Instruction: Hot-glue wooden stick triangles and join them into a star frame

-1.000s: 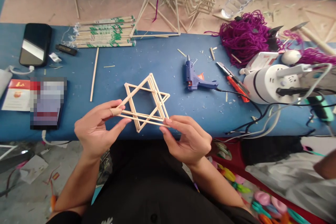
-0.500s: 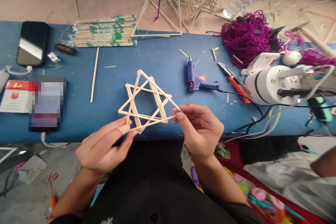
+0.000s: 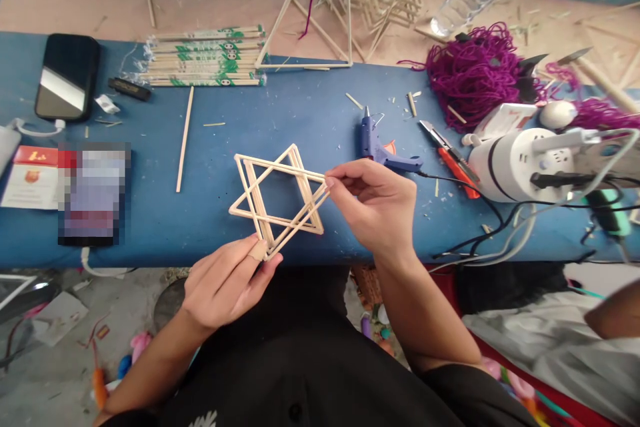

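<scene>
A six-pointed star frame of thin wooden sticks (image 3: 277,219) lies near the blue table's front edge, with struts between its layers. On top of it is a stick triangle (image 3: 280,165), its corners lined up with points of the star. My left hand (image 3: 227,283), with a tan bandage on one finger, pinches the triangle's lower corner against the frame. My right hand (image 3: 377,207) pinches its right corner between thumb and fingers. Whether the fingers also grip the star beneath is hard to see.
Right of the star lie a blue glue gun (image 3: 387,147) and a red utility knife (image 3: 453,163). Beyond are purple cord (image 3: 473,77) and a white power strip (image 3: 520,163) with cables. Wrapped sticks (image 3: 205,60), a loose stick (image 3: 185,140) and two phones are leftward.
The triangle has shifted from askew to lying in line with the star's points. My right hand has moved up and slightly left, my left hand to the right.
</scene>
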Demonstrator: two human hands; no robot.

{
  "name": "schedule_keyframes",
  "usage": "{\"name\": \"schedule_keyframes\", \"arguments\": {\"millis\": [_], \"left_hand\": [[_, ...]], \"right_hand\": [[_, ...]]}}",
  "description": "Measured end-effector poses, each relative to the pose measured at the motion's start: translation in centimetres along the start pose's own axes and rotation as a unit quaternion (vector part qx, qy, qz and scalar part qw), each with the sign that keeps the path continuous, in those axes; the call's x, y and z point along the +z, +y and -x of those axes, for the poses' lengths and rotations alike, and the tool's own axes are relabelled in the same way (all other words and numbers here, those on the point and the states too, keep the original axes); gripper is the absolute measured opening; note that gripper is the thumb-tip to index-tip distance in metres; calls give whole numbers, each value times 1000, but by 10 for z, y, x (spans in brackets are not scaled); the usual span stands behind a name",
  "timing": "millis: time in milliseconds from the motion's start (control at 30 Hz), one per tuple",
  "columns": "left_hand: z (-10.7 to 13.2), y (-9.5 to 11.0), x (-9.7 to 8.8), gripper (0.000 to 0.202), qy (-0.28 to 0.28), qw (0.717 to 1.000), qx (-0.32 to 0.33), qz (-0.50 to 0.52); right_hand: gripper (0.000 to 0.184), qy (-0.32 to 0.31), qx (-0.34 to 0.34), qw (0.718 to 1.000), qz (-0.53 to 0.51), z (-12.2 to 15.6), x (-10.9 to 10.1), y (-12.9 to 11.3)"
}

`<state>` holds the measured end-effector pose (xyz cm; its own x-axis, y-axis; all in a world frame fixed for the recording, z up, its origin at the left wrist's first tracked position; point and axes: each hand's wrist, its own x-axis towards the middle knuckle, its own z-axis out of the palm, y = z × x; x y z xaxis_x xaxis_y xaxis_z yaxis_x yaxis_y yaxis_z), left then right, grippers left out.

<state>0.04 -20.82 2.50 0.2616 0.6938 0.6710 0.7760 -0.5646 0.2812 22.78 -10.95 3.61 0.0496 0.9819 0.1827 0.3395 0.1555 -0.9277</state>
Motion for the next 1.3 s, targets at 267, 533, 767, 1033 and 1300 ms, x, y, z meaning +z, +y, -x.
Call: {"name": "schedule_keyframes", "arguments": {"millis": [267,533,767,1033,1300], "left_hand": [[5,0,9,26,-3,1000,9,4],[7,2,11,30,10,1000,-15,23],[6,5,12,29,17,999,-21,21],[7,4,11,28,4,1000,-11,29],[7,5,12,28,-8,1000,-6,26]], "right_hand": [[12,-11,-67,994,85,-13,-1,7],[12,-17,-70,994,81,-14,2,16],[11,-22,-63,994,92,-16,2,16],[9,-23,-52,994,94,-16,2,19],[10,-17,-56,993,99,-17,1,18]]}}
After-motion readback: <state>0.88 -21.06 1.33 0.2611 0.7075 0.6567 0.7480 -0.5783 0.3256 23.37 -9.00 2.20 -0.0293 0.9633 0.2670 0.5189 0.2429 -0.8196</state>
